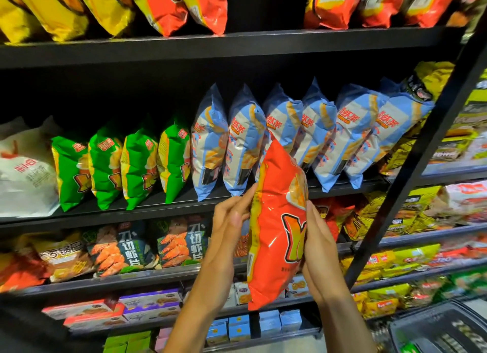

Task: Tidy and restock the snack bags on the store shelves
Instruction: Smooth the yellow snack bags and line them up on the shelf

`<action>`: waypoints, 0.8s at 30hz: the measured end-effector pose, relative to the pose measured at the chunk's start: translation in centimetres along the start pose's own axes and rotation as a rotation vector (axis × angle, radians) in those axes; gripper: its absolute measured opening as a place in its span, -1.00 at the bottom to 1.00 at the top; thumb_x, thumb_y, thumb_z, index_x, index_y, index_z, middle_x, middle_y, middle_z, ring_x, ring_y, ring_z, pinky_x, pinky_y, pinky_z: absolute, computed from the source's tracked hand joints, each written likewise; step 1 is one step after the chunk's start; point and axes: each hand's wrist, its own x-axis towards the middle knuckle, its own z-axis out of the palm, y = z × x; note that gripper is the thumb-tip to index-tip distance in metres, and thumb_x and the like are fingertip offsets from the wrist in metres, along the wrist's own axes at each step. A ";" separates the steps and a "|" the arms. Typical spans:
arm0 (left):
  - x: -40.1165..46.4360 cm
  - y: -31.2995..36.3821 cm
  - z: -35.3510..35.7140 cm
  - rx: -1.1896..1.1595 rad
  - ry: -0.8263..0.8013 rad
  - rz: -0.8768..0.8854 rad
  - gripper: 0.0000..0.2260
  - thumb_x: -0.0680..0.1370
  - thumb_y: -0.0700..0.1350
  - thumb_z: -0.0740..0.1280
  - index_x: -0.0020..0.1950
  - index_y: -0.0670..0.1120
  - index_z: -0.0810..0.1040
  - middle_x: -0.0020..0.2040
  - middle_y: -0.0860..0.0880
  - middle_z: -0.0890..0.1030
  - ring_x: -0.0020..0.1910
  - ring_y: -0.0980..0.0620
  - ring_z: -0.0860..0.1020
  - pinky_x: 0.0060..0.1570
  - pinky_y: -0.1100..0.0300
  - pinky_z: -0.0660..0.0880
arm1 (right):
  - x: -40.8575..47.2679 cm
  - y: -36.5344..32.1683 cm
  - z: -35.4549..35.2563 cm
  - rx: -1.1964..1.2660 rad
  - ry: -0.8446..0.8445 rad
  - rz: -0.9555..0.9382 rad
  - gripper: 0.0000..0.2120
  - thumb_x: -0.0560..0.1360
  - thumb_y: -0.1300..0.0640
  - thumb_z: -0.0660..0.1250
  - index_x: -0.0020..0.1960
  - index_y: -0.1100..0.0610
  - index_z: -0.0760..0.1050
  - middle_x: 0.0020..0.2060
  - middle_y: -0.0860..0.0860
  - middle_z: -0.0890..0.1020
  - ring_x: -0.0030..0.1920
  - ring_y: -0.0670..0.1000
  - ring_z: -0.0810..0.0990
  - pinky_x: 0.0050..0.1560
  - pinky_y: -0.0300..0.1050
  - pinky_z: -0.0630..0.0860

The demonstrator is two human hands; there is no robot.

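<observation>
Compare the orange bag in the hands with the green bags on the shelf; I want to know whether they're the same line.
The orange bag is held upright between the left hand and right hand; the green bags stand leaning in a row on the shelf. Colour differs. Both show the same yellow-orange logo.

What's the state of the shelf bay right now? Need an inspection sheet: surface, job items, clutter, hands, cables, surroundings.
Surface: black shelves, several tiers, stocked.
Job's things: orange snack bag held upright in front of the shelves, between both hands; blue bags standing in a leaning row on the middle tier; green bags in a row to their left; white bag at far left.
Clutter: nothing seen loose; the top tier has a dark gap between bag groups.
Grippers: left hand and right hand press the orange bag's sides, fingers mostly straight.
Cables: nothing seen.
Surroundings: neighbouring rack of yellow bags at right; dark basket at lower right.
</observation>
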 end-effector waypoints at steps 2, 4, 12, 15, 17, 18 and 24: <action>-2.1 1.2 -0.3 0.094 -0.108 0.099 -0.62 0.53 0.25 0.41 0.33 0.23 0.61 0.02 0.07 0.53 0.08 -0.10 0.57 0.07 0.06 0.54 | -0.2 -0.3 0.1 -0.056 0.018 -0.110 -0.57 0.51 -0.37 0.30 0.32 -0.27 0.53 0.33 -0.21 0.61 0.37 -0.16 0.55 0.43 0.05 0.47; -4.8 2.1 -0.2 0.174 -0.202 0.149 -0.50 0.58 0.22 0.38 0.51 0.27 0.38 0.29 0.21 0.51 0.27 0.37 0.49 0.19 0.39 0.47 | -0.4 -0.6 0.7 -0.118 0.102 -0.242 -0.72 0.58 -0.18 0.28 0.28 -0.26 0.51 0.24 -0.27 0.63 0.30 -0.29 0.55 0.36 -0.17 0.50; -4.8 0.7 0.3 0.013 0.027 0.185 -0.53 0.59 0.01 0.42 0.48 0.12 0.41 0.35 0.15 0.61 0.35 0.16 0.56 0.22 0.23 0.54 | -2.8 -3.1 1.8 -0.097 0.000 -0.416 -0.52 0.53 -0.02 0.36 0.44 -0.14 0.43 0.27 -0.21 0.65 0.30 -0.26 0.57 0.22 -0.32 0.53; -4.2 0.6 -0.2 -0.229 0.192 0.029 -0.51 0.54 0.14 0.41 0.45 0.08 0.51 0.32 0.02 0.65 0.25 0.03 0.64 0.13 0.05 0.56 | -3.4 -4.4 0.8 -0.159 -0.236 -0.459 -0.58 0.66 0.10 0.17 0.51 -0.05 0.36 0.24 -0.10 0.69 0.31 -0.10 0.61 0.23 -0.21 0.55; -4.1 0.8 -0.2 -0.390 0.257 -0.072 -0.42 0.43 0.19 0.38 0.42 0.01 0.55 0.27 -0.08 0.68 0.17 -0.03 0.68 0.09 0.00 0.59 | -3.6 -4.4 0.6 -0.235 -0.408 -0.421 -0.57 0.66 0.22 0.18 0.50 0.00 0.39 0.30 -0.09 0.66 0.41 -0.07 0.53 0.36 -0.19 0.47; -4.3 1.0 -0.1 -0.428 0.263 -0.099 -0.43 0.42 0.18 0.36 0.39 -0.02 0.57 0.22 -0.10 0.70 0.10 -0.04 0.70 0.03 0.02 0.61 | -3.6 -4.2 0.7 -0.257 -0.468 -0.401 -0.57 0.65 0.25 0.20 0.50 0.01 0.40 0.34 -0.10 0.63 0.45 -0.08 0.49 0.40 -0.18 0.44; -4.5 1.0 -0.4 -0.360 0.276 -0.048 -0.45 0.48 0.19 0.31 0.42 -0.01 0.54 0.26 -0.06 0.69 0.22 -0.04 0.66 0.11 0.03 0.61 | -3.5 -3.6 0.7 -0.242 -0.541 -0.355 -0.61 0.70 0.17 0.18 0.51 -0.01 0.40 0.42 -0.16 0.55 0.50 -0.13 0.41 0.39 -0.23 0.44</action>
